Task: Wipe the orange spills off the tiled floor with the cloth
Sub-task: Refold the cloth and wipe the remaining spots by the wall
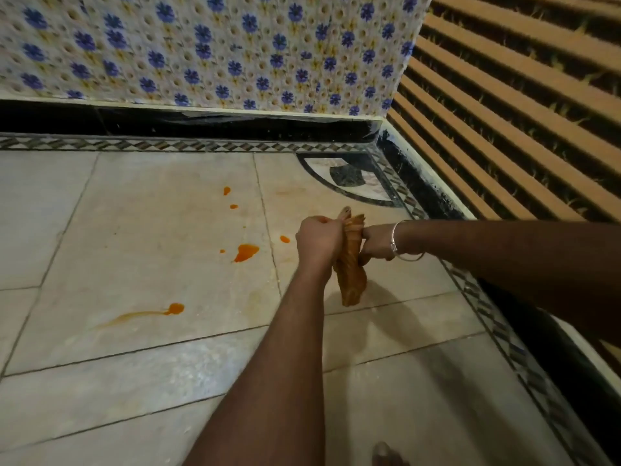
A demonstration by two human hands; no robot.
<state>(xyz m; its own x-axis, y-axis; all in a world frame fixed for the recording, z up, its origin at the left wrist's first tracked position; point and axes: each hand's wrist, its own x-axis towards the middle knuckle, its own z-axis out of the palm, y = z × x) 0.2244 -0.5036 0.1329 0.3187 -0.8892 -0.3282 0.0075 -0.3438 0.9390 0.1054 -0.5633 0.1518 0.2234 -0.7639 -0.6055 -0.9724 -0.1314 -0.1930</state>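
An orange-brown cloth [351, 274] hangs bunched and twisted above the pale tiled floor [151, 348], held between both hands. My left hand [319, 238] is closed around its upper part. My right hand [374, 242], with a metal bangle at the wrist, grips the same cloth from the right. Orange spills lie to the left of the hands: a large blob [246, 252], a small drop [285, 239], two small drops farther back [227, 190], and a blob with a smeared streak [174, 309] nearer to me.
A flower-patterned wall [235, 52] with a black skirting [201, 124] closes the far side. A striped brown surface [521, 112] rises on the right behind a patterned floor border [487, 307]. A bare toe [386, 454] shows at the bottom edge.
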